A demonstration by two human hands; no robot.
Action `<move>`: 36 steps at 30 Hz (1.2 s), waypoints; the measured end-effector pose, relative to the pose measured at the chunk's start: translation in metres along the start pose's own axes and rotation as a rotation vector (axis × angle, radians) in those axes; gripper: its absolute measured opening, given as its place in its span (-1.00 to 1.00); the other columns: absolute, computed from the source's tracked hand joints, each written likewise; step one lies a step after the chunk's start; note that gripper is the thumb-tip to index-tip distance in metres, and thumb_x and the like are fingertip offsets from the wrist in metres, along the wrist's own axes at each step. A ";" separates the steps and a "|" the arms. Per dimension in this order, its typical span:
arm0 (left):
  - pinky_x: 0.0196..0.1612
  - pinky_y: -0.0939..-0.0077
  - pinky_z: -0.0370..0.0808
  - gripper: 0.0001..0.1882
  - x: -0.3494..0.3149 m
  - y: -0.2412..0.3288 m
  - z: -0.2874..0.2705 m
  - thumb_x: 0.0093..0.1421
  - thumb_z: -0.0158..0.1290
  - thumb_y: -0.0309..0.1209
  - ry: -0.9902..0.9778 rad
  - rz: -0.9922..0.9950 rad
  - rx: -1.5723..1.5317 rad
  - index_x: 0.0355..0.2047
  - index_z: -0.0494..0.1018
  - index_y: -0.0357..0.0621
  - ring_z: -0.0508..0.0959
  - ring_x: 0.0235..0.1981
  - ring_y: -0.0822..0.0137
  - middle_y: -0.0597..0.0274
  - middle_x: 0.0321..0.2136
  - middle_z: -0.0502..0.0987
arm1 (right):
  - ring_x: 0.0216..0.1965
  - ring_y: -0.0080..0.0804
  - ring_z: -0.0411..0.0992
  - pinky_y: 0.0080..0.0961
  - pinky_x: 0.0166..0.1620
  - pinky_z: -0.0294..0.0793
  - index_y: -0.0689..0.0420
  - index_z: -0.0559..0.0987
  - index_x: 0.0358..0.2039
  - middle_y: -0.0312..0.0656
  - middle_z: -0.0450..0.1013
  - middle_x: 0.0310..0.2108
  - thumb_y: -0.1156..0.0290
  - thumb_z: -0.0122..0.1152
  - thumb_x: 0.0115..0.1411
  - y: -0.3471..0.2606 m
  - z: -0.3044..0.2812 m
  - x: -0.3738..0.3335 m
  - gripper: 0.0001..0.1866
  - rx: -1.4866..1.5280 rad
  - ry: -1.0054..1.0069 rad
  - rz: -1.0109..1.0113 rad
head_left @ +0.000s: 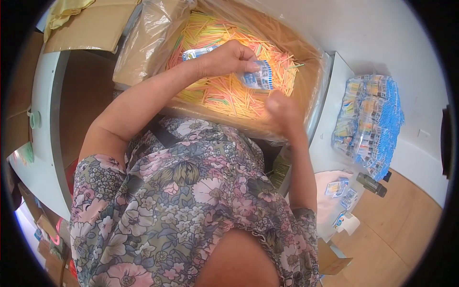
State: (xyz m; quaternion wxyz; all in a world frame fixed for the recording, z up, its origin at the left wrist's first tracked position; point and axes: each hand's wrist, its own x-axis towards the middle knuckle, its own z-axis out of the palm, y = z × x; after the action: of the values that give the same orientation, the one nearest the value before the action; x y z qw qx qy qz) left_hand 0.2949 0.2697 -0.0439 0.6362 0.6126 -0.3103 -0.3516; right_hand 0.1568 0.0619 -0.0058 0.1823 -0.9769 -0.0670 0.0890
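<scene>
My left hand [233, 58] is closed, pinching a small blue-and-white plastic packet [259, 78] between thumb and fingers. Below and to the right of the packet is my right hand [283, 109], smeared by motion, so its fingers do not show clearly. Both hands are over a large carton [319, 71] lined with clear plastic. Inside lies a thick heap of thin pastel sticks [224, 95] in yellow, orange, pink and green. Another blue-and-white packet [197, 52] shows on the heap, partly hidden behind my left wrist.
To the right, a large bundle of blue-edged packets [370, 122] lies on a white surface. Loose packets [337, 186] and a dark green clip-like object [371, 184] sit lower right. A roll of green tape [34, 119] is at left, below a cardboard flap [91, 28].
</scene>
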 end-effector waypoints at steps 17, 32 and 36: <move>-0.25 0.65 0.43 -0.82 0.000 0.003 0.000 0.04 0.19 -0.40 -0.084 0.050 -0.009 -0.37 0.59 -0.25 0.49 -0.43 0.57 0.32 -0.48 0.58 | -0.70 -0.67 0.21 -0.66 -0.64 0.14 0.18 0.46 -0.62 -0.40 0.29 -0.72 0.35 0.23 0.08 -0.016 -0.036 0.064 -0.76 0.839 0.237 0.249; -0.24 0.62 0.41 -0.75 0.000 0.005 -0.005 0.16 0.09 -0.33 -0.141 -0.019 -0.072 -0.28 0.55 -0.28 0.45 -0.39 0.59 0.31 -0.45 0.56 | -0.65 -0.69 0.19 -0.61 -0.56 0.21 0.24 0.47 -0.60 -0.33 0.29 -0.73 0.41 0.21 0.10 -0.039 -0.047 0.074 -0.78 0.261 0.480 -0.099; -0.27 0.61 0.41 -0.76 0.000 0.005 -0.003 0.16 0.10 -0.33 -0.051 -0.023 -0.066 -0.32 0.55 -0.30 0.43 -0.41 0.59 0.34 -0.49 0.54 | -0.70 -0.29 0.34 -0.39 -0.57 0.30 0.20 0.42 -0.63 -0.11 0.28 -0.74 0.30 0.21 0.08 -0.042 -0.045 0.080 -0.72 0.149 0.572 -0.238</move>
State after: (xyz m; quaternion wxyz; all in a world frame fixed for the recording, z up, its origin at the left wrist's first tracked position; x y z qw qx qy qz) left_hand 0.2973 0.2712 -0.0389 0.6438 0.5858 -0.3075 -0.3844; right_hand 0.2396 0.0982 0.0387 0.2739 -0.9316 -0.1204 -0.2064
